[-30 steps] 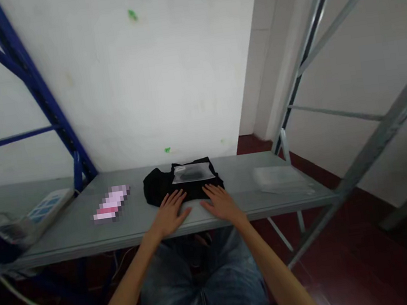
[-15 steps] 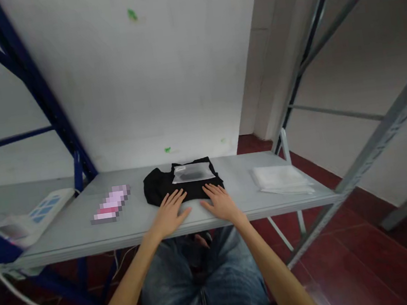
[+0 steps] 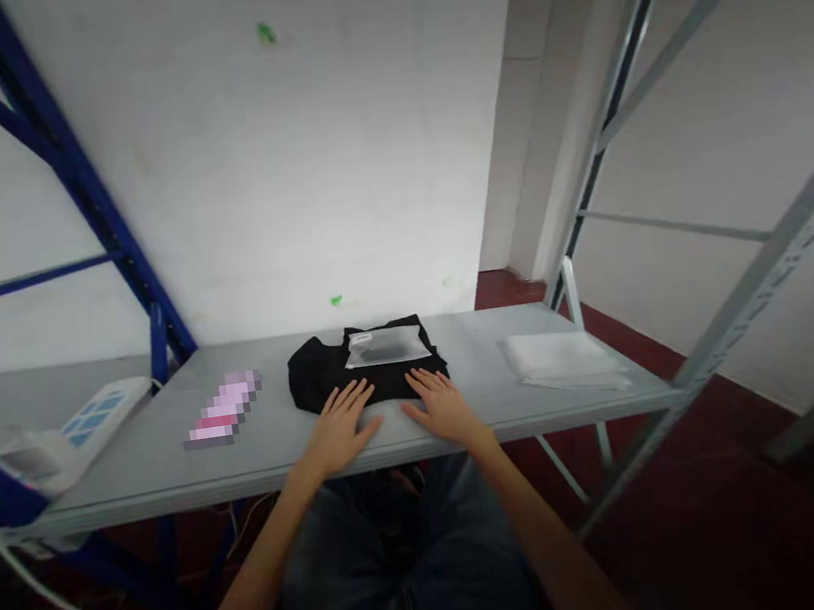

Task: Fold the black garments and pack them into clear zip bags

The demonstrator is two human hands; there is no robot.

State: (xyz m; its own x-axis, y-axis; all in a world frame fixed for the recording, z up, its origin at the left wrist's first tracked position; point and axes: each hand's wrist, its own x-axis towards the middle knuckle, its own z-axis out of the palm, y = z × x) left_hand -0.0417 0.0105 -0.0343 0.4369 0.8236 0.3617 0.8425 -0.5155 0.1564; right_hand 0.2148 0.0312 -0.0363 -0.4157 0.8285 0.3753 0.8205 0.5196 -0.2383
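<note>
A black cloth item (image 3: 318,373) lies on the grey shelf (image 3: 483,415), with a clear flat packet (image 3: 386,345) on top of it. My left hand (image 3: 340,427) rests at the cloth's near left edge, fingers spread and fingertips on the fabric. At the near right edge, my right hand (image 3: 442,406) lies flat the same way, its fingertips also touching the cloth. Neither hand grips anything. Bare shelf shows between the two thumbs.
To the right lies a stack of thin translucent bags (image 3: 562,359). A blurred-out pink object (image 3: 225,409) is on the left, beyond it a white power strip (image 3: 101,419) with a cable. Blue posts (image 3: 89,198) and a grey post (image 3: 778,253) frame the shelf.
The hands, cloth and packet have not visibly moved. The wall looks brighter and the floor and legs darker than before.
</note>
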